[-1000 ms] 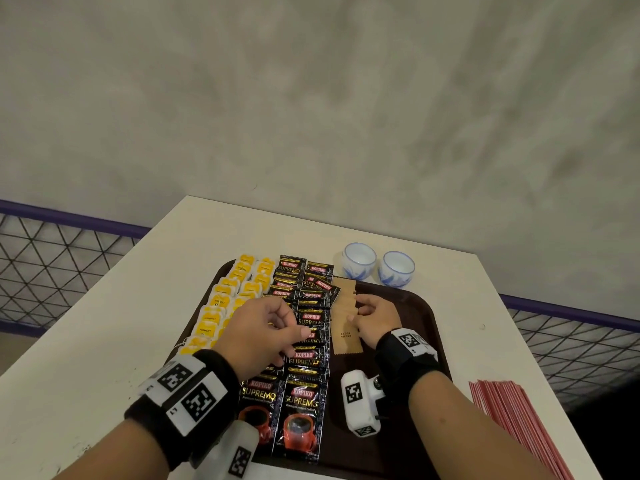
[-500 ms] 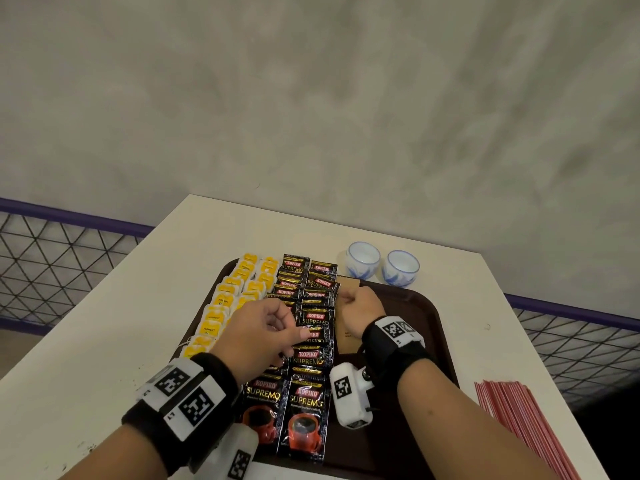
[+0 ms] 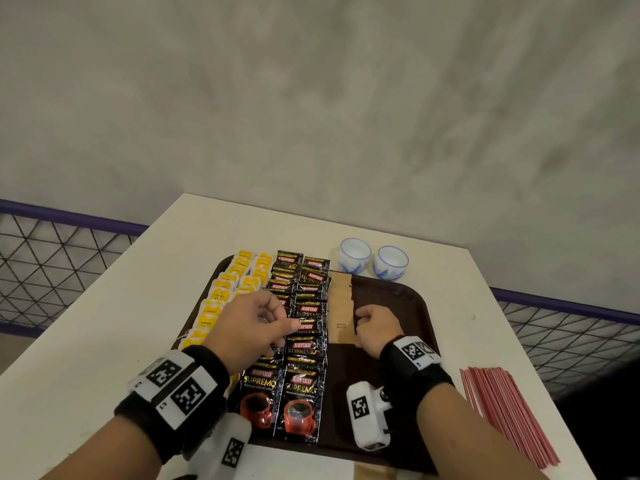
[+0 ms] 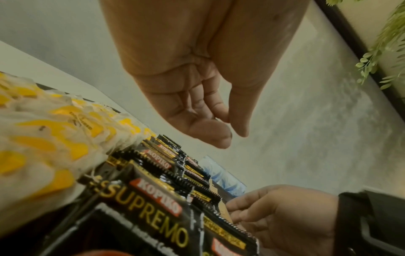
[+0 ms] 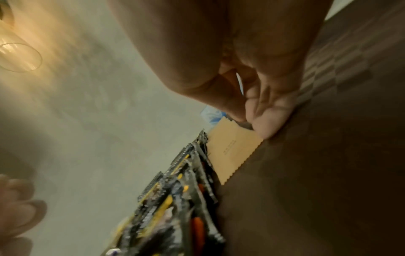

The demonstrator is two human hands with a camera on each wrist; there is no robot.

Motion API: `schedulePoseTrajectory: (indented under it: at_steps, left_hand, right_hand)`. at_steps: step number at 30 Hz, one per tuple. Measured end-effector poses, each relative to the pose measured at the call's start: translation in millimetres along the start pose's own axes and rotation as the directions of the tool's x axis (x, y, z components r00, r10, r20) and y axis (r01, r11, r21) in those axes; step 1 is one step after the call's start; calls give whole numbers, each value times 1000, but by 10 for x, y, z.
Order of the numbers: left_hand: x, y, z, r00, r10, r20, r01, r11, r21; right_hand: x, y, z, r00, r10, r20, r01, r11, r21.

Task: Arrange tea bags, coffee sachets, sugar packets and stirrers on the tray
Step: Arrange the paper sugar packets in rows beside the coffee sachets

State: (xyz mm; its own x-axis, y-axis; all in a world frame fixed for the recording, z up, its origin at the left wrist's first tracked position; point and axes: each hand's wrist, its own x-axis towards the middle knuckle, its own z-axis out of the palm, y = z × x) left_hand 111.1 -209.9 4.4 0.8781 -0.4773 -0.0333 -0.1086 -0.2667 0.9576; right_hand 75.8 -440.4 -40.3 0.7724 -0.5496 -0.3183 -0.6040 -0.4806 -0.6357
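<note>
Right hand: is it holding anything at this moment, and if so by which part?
The right hand pinches a brown sugar packet at its right edge, thumb and fingertips closed on it. The left hand holds nothing.

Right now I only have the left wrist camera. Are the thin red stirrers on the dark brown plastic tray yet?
Observer: No. The thin red stirrers lie in a bundle on the white table, to the right of the dark brown plastic tray.
Operator: I can't see what the right hand touches.
Observer: The right hand pinches the corner of a tan paper sugar packet beside the black coffee sachets.
Operator: I see one cup. Are there others?
Observer: Two white-and-blue cups stand side by side at the tray's far edge.
</note>
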Motion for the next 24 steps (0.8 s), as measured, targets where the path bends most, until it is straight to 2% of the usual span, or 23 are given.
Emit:
schedulePoseTrajectory:
  at_steps: [5, 8, 11, 13, 15, 17, 20, 24]
  left_hand:
    - [-95, 76, 5, 1000, -14, 3, 14, 1000, -8]
    - [-288, 117, 14, 1000, -5, 26, 5, 1000, -14]
    - [-625, 125, 130, 989, 44, 139, -55, 996, 77]
    - [-882, 113, 239, 956, 62, 287, -135, 960, 245]
    - [-1124, 135, 360, 873, 23, 488, -253, 875, 412]
    - [-1298, 144, 492, 805, -36, 592, -342, 787, 513]
    - [-1427, 75, 718, 784, -78, 616, -391, 708, 588]
    - [-1516, 33, 967, 802, -77, 593, -417, 639, 647]
  right_hand:
    - [1, 131, -64, 999, 0, 32, -5, 990, 140]
    - [-304, 150, -244, 997, -53, -50, 57, 995, 83]
    - [-807, 178, -485, 987, -149, -62, 151, 988, 28]
    - [-1195, 257, -631, 975, -223, -6, 223, 973, -56]
    - [-1556, 409, -745, 960, -266, 84, 278, 944, -177]
    - [-1885, 542, -829, 949, -245, 198, 297, 908, -295]
    - [-2236, 758, -838, 918, -196, 345, 352, 805, -479]
    - [-2510, 927, -622, 894, -171, 414, 407, 698, -590]
